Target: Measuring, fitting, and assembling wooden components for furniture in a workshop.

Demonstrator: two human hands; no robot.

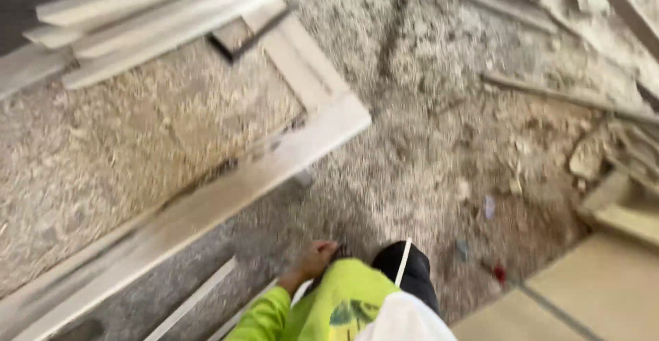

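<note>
Down at the bottom of the frame we see our left hand (317,257), just left of centre, reaching out from a bright yellow-green sleeve (264,317). Its fingers are curled in, but the blur keeps us from telling whether it holds anything. Our right hand is out of sight. Just right of the left hand, a thin white stick (403,262) stands nearly upright against dark trousers (415,272); we cannot tell what holds it.

Above and left of the hand, a long pale wooden board (206,207) runs diagonally from the lower left corner up to the middle of the frame, where it meets a second board (302,60) at a corner, like a frame lying flat. Sawdust (123,142) covers the area inside that frame and the floor (439,142) around it. A stack of pale planks (151,12) lies across the upper left. A narrow white strip (192,300) lies on the ground in the lower left, near the sleeve. Scraps of wood (618,197) sit at the right edge, and smooth tan flooring (604,293) fills the lower right corner
</note>
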